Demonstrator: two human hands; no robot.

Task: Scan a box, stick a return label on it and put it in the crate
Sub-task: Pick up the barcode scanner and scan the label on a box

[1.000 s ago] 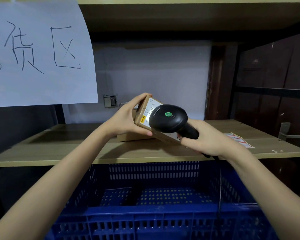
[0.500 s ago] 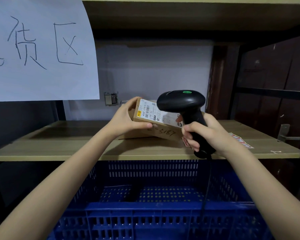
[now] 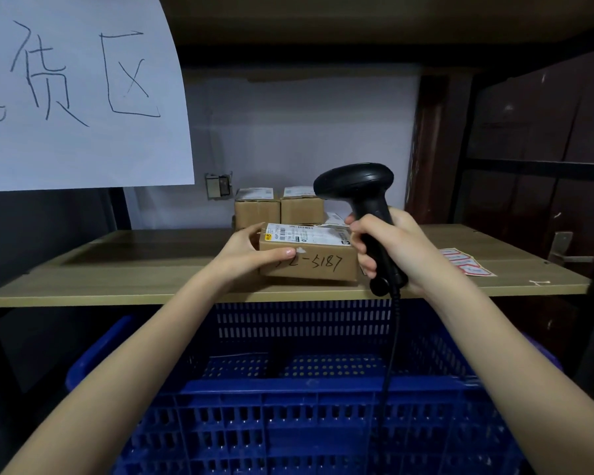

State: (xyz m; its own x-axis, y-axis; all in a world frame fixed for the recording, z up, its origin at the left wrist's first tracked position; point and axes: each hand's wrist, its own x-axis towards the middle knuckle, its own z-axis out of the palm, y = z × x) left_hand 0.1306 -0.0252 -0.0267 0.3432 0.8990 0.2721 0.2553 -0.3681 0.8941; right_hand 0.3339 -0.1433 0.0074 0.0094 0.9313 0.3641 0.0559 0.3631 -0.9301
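A small brown cardboard box (image 3: 318, 264) with a white shipping label on top and "5187" handwritten on its front rests near the front of the wooden shelf (image 3: 117, 279). My left hand (image 3: 251, 253) grips its left end. My right hand (image 3: 388, 248) holds a black corded barcode scanner (image 3: 357, 190) upright just right of the box, head raised above it. A blue perforated crate (image 3: 306, 399) stands below the shelf, in front of me. A sheet of red and white return labels (image 3: 468, 265) lies on the shelf to the right.
Two more brown boxes (image 3: 278, 207) stand at the back of the shelf against the wall. A white paper sign (image 3: 79, 90) with handwriting hangs at upper left. A dark door with a metal handle (image 3: 563, 248) is at right. The scanner cord (image 3: 391, 344) hangs into the crate.
The box went from tilted up in my left hand to flat on the shelf. The scanner swung from pointing at the label to upright beside the box.
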